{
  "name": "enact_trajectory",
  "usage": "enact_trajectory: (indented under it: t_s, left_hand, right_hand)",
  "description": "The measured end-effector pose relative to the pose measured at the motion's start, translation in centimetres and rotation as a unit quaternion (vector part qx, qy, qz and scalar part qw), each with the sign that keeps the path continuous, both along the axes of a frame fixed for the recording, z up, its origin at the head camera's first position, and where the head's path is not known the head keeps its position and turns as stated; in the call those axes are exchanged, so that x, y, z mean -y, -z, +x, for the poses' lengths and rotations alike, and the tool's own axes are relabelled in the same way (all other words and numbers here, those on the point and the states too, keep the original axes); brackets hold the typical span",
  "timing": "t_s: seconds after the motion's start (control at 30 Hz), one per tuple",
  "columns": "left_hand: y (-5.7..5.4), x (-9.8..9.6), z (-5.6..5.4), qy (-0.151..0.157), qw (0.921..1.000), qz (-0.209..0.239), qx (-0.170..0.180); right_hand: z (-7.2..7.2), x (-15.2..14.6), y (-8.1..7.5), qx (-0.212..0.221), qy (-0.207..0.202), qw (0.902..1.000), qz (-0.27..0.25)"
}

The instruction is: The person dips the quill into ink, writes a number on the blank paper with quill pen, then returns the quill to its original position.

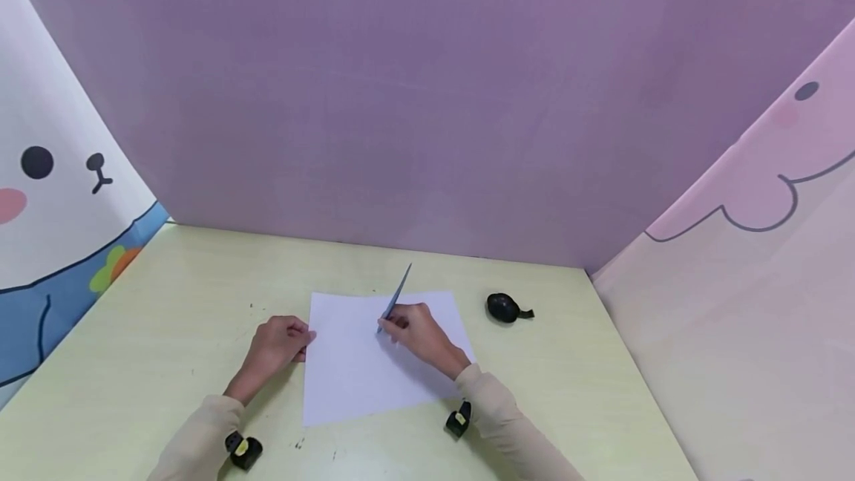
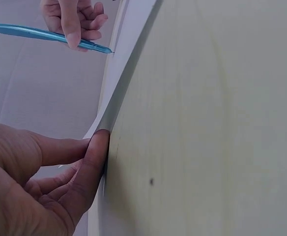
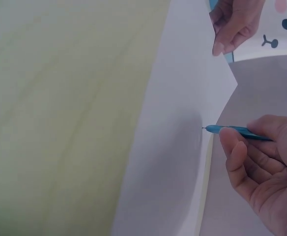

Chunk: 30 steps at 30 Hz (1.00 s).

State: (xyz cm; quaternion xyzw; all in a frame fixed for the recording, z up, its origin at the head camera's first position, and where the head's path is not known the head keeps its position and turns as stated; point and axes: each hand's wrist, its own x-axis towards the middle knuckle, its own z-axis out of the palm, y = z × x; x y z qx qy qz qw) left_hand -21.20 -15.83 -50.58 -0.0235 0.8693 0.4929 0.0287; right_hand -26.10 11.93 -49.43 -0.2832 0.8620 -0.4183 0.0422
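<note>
A blank-looking white sheet of paper (image 1: 347, 384) lies on the pale table. My left hand (image 1: 277, 344) pinches its left edge between thumb and a finger, and in the left wrist view that edge is lifted slightly off the tabletop. My right hand (image 1: 421, 332) is over the upper middle of the sheet, holding a blue pen (image 1: 398, 293) between thumb and fingers. In the right wrist view the pen (image 3: 239, 131) has its fine tip right at the paper's surface. The pen's back end slants up and away.
A small black rounded object with a short tab (image 1: 503, 308) sits on the table (image 1: 568, 392) right of the paper. A purple panel (image 1: 414, 95) rises behind the table's far edge. Side panels with cartoon prints (image 1: 67, 243) flank it. Black wrist devices (image 1: 244, 452) are on both sleeves.
</note>
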Motion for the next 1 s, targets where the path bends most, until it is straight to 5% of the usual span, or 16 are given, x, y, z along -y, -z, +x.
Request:
enact_trajectory:
  t_s: [0.4, 1.0]
  left_hand:
    - [0.0, 0.0, 0.2, -0.001, 0.9999, -0.006, 0.008]
    - [-0.1, -0.3, 0.0, -0.005, 1.0000, -0.006, 0.006]
  right_hand:
    - [1.2, 0.1, -0.1, 0.025, -0.004, 0.9996, 0.011]
    - [3.0, -0.7, -0.1, 0.004, -0.018, 0.9998, 0.011]
